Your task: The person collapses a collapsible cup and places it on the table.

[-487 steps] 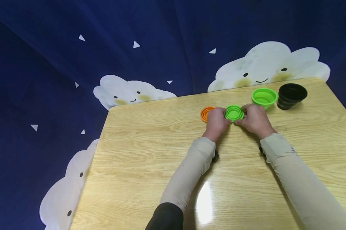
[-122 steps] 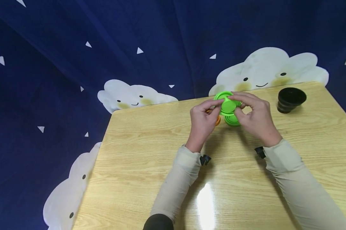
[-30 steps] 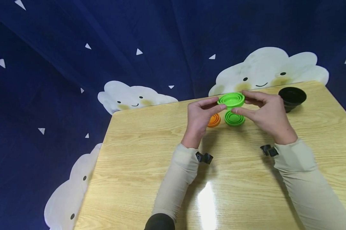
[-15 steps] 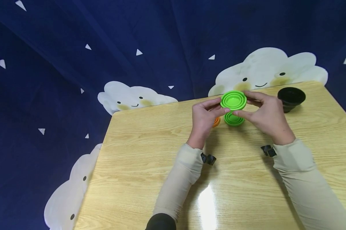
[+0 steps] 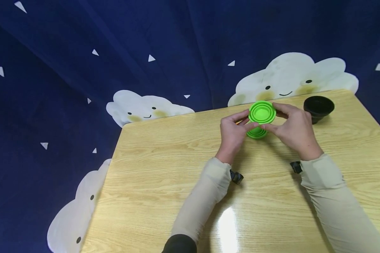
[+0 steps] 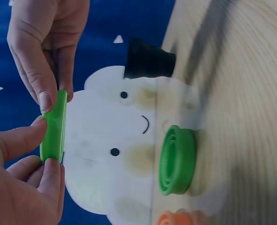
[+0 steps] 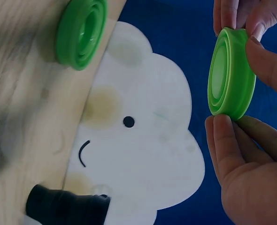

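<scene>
In the head view, both hands share one piece: the left hand (image 5: pixel 234 131) and the right hand (image 5: pixel 294 128) each pinch the rim of the held green cup (image 5: pixel 262 112), thumbs on the near edge. It is raised off the table (image 5: pixel 161 158) and overlaps the far part of the other green cup (image 5: pixel 257 133), which stands on the wood. The black cup (image 5: pixel 318 105) stands to that cup's right. The held cup's ringed hollow faces up and towards the wearer; being round, it has no long axis across its face.

In the left wrist view, the held cup appears nearly edge-on, a thin strip between both hands' fingertips, so it looks folded flat. The orange cup (image 6: pixel 176 218) shows partly, near the other green cup.

In the right wrist view, the ringed face tilts into sight and both hands touch the edge. It should be light, soft and bendy, not very slippery and hard to break; the rim's opposite sides seem the best hold.
</scene>
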`<state>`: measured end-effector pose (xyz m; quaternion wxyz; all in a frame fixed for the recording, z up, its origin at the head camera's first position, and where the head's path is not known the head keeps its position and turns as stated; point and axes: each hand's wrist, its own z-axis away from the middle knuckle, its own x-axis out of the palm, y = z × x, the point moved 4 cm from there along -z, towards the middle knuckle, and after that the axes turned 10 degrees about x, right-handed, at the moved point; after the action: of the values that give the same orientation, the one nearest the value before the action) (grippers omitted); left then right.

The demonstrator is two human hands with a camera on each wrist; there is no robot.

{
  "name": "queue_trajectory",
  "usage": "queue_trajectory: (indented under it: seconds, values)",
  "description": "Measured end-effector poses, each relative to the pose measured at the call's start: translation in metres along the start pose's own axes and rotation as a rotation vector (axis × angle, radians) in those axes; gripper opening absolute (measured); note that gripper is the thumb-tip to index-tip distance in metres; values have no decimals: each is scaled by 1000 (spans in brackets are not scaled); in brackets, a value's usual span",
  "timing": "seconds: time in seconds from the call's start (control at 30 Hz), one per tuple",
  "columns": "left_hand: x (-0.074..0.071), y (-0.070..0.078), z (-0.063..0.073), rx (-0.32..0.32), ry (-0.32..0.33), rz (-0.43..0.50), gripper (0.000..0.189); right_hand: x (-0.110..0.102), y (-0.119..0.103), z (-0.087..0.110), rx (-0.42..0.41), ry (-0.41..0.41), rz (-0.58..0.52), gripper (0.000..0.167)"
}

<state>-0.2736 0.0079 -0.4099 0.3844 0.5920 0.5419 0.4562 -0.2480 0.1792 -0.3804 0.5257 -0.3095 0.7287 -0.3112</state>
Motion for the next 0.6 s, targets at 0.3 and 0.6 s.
queue_trajectory:
  seconds: [0.3,0.6]
  values:
    - [12,-19,-3,-28,-22,-59,45,6,24,-4,33,-4,36,76]
    - [30,-33,-7,-38,-75,-239,48,8,46,-7,74,-11,55,75]
